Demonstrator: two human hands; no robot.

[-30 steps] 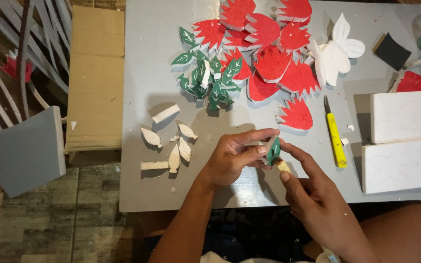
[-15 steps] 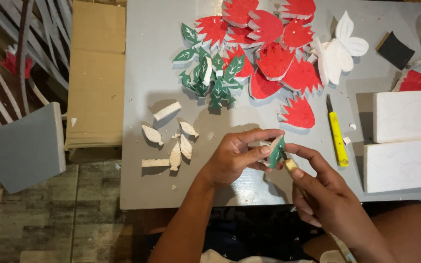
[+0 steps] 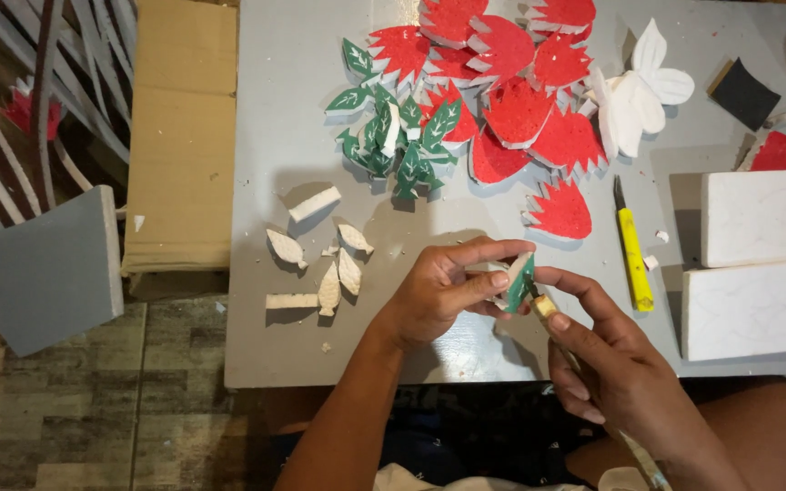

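1. Head view: the left hand (image 3: pixel 434 291) pinches a small foam leaf (image 3: pixel 518 280) between thumb and fingertips; its face is painted green, its edge left white. It sits above the near edge of the grey table (image 3: pixel 275 136).
2. The right hand (image 3: pixel 620 373) has its fingers closed around a thin paintbrush (image 3: pixel 546 305), whose pale ferrule touches the leaf; the handle runs back past the wrist.
3. To the left lie six unpainted white foam pieces (image 3: pixel 325 264): four leaf shapes and two blocky offcuts, matte and rough-cut.
4. A cluster of finished green leaves (image 3: pixel 393 136) with white veins is heaped farther back; overlap makes the count uncertain.
5. About nine red petals (image 3: pixel 520 109) with jagged white edges overlap beside them.
6. One white foam flower shape (image 3: pixel 639 91) stays unpainted.
7. One yellow utility knife (image 3: pixel 632 255) lies beside two thick white foam blocks (image 3: pixel 761 264).
8. A flat brown cardboard sheet (image 3: pixel 184 136) rests left of the table.
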